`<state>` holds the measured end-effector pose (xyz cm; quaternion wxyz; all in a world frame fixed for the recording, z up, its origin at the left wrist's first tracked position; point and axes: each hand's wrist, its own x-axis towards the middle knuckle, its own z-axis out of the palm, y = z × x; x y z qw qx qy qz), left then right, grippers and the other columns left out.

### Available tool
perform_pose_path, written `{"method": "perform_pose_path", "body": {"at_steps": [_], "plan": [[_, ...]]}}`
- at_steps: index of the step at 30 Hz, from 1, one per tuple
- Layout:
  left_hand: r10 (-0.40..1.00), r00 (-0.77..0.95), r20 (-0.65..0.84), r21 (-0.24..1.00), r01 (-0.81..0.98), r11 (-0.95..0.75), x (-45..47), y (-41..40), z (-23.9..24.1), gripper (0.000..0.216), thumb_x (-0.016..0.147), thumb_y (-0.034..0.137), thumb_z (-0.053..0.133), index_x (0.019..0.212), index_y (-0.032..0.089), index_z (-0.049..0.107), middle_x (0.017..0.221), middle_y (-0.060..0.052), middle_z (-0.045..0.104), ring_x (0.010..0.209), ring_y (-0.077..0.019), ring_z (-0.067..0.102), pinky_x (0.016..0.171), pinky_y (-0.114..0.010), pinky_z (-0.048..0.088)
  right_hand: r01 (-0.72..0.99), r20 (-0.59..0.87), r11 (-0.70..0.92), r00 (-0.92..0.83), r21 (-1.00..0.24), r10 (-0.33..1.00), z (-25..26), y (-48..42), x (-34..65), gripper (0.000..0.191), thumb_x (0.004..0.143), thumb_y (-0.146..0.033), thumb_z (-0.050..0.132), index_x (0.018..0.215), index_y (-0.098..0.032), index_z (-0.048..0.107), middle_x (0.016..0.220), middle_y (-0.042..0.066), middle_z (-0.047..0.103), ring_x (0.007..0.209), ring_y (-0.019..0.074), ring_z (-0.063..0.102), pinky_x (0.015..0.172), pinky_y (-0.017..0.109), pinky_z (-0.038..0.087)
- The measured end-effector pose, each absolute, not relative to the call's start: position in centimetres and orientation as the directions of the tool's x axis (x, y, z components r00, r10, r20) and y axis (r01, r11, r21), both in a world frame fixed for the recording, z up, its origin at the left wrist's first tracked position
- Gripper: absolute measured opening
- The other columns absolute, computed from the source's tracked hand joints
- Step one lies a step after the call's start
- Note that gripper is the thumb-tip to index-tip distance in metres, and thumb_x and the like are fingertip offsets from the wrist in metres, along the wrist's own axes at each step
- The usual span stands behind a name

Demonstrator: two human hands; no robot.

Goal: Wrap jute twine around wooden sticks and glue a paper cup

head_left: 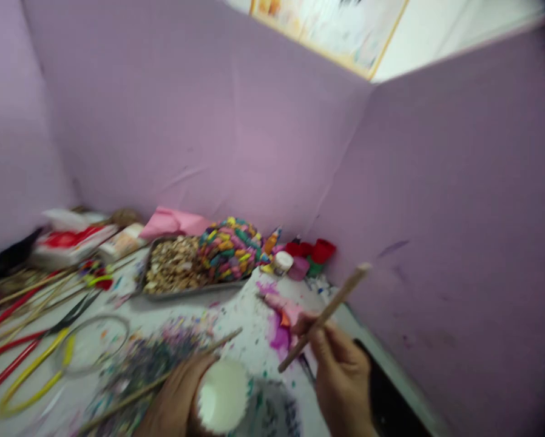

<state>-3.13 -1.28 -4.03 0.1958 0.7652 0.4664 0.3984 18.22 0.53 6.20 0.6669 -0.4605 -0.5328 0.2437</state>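
Note:
My right hand [343,376] is closed in a pinch round a thin wooden brush or stick [324,315] that slants up to the right. Just ahead of it lies a smear of pink paint [279,325] on the white table. My left hand [175,400] is wrapped round a white cup or jar [222,394] at the bottom edge, mouth toward me. A long thin stick [163,379] lies across the table by that hand. The whole view is motion-blurred.
A metal tray [188,290] holds brown bits and a multicoloured heap [229,249]. Small red and pink pots [309,252] and a white-lidded jar [282,262] stand by the purple wall. Red and yellow hoops [27,364], sticks and scissors [72,312] lie at left.

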Motion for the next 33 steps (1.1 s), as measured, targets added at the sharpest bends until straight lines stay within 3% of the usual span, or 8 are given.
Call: {"method": "perform_pose_path", "body": {"at_steps": [3,6,10,15,33], "plan": [[0.868,0.334,0.366,0.679,0.542,-0.495,-2.8,-1.9,-0.6,0.062,0.063,0.016,0.060,0.119,0.026,0.036,0.116,-0.007,0.053,0.105,-0.0270,0.051,0.087,-0.043,0.043,-0.055,0.391,0.458,0.439,-0.887,0.809,6.9,-0.1,18.5,0.015,0.069,-0.030,0.066,0.083,-0.023,0.066,0.066,-0.001,0.067,0.062,0.0125,0.063,0.059,0.022,0.052],[0.877,0.346,0.333,0.697,0.536,-0.476,-2.4,-1.5,0.6,0.062,0.061,0.013,0.058,0.118,0.024,0.035,0.114,-0.008,0.053,0.104,-0.0263,0.050,0.086,-0.044,0.043,-0.078,0.359,0.432,0.436,-0.898,0.825,7.1,-0.7,18.2,0.014,0.068,-0.029,0.068,0.078,-0.020,0.066,0.068,-0.001,0.066,0.062,0.0130,0.065,0.066,0.025,0.054],[0.870,0.361,0.336,0.671,0.557,-0.491,-2.4,-1.7,0.4,0.062,0.062,0.012,0.055,0.119,0.023,0.033,0.117,-0.010,0.050,0.108,-0.0278,0.047,0.087,-0.046,0.042,0.169,0.434,0.399,0.374,-0.901,0.820,6.6,-1.8,17.2,0.013,0.067,-0.019,0.068,0.080,-0.022,0.068,0.070,0.000,0.069,0.060,0.0158,0.066,0.060,0.027,0.057],[0.869,0.369,0.328,0.651,0.579,-0.491,-2.4,-1.9,0.3,0.062,0.063,0.011,0.052,0.120,0.020,0.028,0.117,-0.013,0.048,0.108,-0.0269,0.046,0.088,-0.045,0.041,0.446,0.590,0.454,0.233,-0.771,0.773,5.3,-1.6,15.9,0.020,0.065,-0.010,0.067,0.079,-0.025,0.069,0.071,-0.003,0.068,0.063,0.0155,0.064,0.054,0.025,0.054],[0.876,0.337,0.345,0.679,0.555,-0.481,-2.1,-1.6,1.0,0.062,0.059,0.009,0.054,0.115,0.021,0.031,0.111,-0.011,0.052,0.103,-0.0263,0.049,0.084,-0.041,0.043,0.608,0.580,0.351,0.228,-0.712,0.782,3.5,-1.2,14.7,0.016,0.072,-0.017,0.062,0.077,-0.031,0.066,0.067,-0.007,0.068,0.060,0.0136,0.061,0.059,0.027,0.045]]}}
